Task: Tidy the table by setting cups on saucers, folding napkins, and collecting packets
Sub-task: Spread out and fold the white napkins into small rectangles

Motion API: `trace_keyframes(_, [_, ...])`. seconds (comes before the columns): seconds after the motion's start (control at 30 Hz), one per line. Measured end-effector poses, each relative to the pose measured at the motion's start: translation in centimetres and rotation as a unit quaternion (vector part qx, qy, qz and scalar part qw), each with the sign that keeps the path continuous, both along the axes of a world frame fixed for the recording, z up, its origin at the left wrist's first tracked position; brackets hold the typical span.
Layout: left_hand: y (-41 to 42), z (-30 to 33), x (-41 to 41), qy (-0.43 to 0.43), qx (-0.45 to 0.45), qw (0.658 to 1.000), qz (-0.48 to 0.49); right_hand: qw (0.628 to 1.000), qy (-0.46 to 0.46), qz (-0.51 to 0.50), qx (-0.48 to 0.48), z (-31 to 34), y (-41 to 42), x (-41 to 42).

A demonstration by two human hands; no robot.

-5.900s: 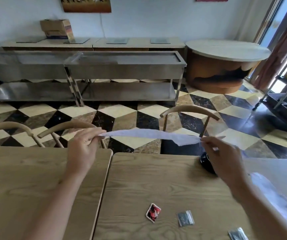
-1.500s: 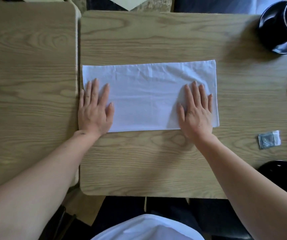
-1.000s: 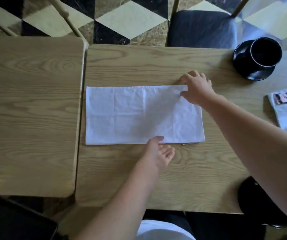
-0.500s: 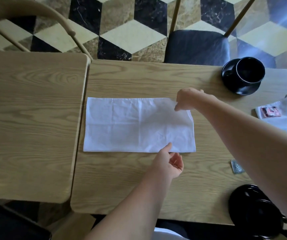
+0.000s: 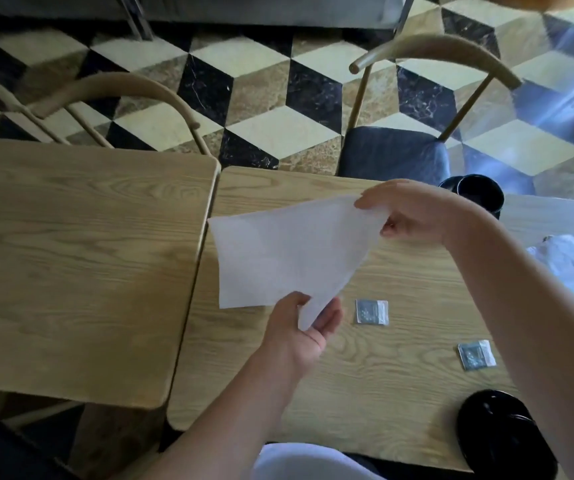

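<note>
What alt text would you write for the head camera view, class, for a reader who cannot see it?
Two hands lift the right end of a white napkin off a wooden table: the right hand pinches its far corner, the left hand its near corner. Two silver packets lie on the table to the right.

You are looking at a plain white napkin (image 5: 289, 251) over a pale oak-coloured table (image 5: 365, 382) showing wavy brown grain; the second table (image 5: 77, 258) beside it is wearing the same grain. Two packets (image 5: 372, 311) (image 5: 476, 355) are showing silver-grey with white edges. The cup (image 5: 479, 194) and the saucer (image 5: 500, 431) are glossy black. The floor (image 5: 261, 98) is displaying a cube pattern of cream, tan and white-veined black marble. The chair seat (image 5: 392, 154) is dark navy, its frame light beige.
</note>
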State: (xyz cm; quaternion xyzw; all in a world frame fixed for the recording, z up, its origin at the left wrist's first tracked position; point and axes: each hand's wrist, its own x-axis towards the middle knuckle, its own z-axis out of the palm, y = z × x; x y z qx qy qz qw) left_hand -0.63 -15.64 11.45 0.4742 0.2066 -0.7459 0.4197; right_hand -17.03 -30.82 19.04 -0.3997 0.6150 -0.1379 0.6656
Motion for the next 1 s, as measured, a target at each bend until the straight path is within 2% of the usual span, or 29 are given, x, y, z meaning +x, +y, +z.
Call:
trace_keyframes(0.07, [1.2, 2.8, 2.3, -0.034, -0.039, 0.999, -0.018, 0.992, -0.053, -0.112, 0.004, 1.5, 2.6, -0.4])
trace_keyframes(0.17, [2.6, 5.8, 5.5, -0.091, -0.08, 0.992, -0.03, 0.971, -0.147, -0.188, 0.022, 2.4, 7.1, -0.6])
trace_keyframes(0.33, [1.4, 9.3, 8.9, -0.19, -0.187, 0.963, -0.041, 0.953, -0.198, -0.227, 0.029, 2.8, 12.4, -0.1])
trace_keyframes(0.43, [0.9, 9.8, 10.0, -0.228, -0.211, 0.949, -0.056, 0.939, -0.224, -0.259, 0.034, 2.4, 14.7, -0.3])
trace_keyframes(0.57, [0.5, 10.0, 10.7, -0.205, -0.225, 0.949, -0.081, 0.93, -0.247, -0.268, 0.041, 1.9, 16.4, 0.0])
trace_keyframes(0.7, [-1.6, 9.8, 10.9, -0.2, -0.219, 0.948, -0.116, 0.925, -0.244, -0.289, 0.041, 2.2, 14.5, 0.8])
trace_keyframes(0.8, [-6.5, 10.7, 10.8, -0.221, -0.222, 0.941, -0.132, 0.931, -0.219, -0.291, 0.009, 3.7, 9.8, 1.7])
trace_keyframes(0.9, [-12.5, 14.0, 10.7, -0.237, -0.275, 0.925, -0.116, 0.934, -0.205, -0.285, -0.058, 7.1, 4.5, 2.4])
trace_keyframes(1.0, [-16.0, 18.4, 11.0, -0.244, -0.361, 0.896, -0.084, 0.918, -0.223, -0.298, -0.136, 11.4, 1.3, 2.4])
